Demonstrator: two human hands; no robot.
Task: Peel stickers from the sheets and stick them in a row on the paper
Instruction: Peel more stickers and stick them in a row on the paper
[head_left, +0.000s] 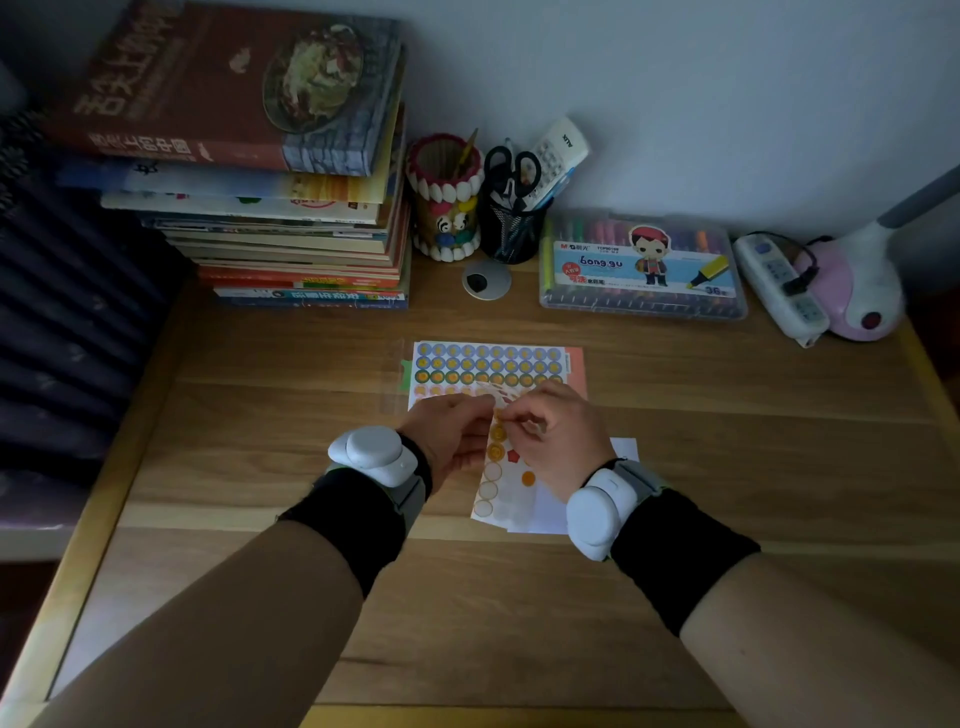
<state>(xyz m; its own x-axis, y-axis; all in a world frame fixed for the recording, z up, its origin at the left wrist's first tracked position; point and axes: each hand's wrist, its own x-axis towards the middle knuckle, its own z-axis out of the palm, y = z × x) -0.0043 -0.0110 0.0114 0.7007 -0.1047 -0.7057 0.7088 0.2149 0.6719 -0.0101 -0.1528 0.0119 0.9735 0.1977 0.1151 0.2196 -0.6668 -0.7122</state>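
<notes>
— So which step is this?
— Peeling, likely: left hand (451, 434) pinches a held sheet (492, 467) over the paper (545, 512); right hand (558, 434) pinches at a sticker.
— Next?
— Lift it clean, then press it into the row, beside the orange dot (528, 478).

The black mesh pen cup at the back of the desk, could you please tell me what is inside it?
Black-handled scissors and a white calculator stick out of the mesh cup. Its dark mesh hides their lower ends and anything else inside.
</notes>
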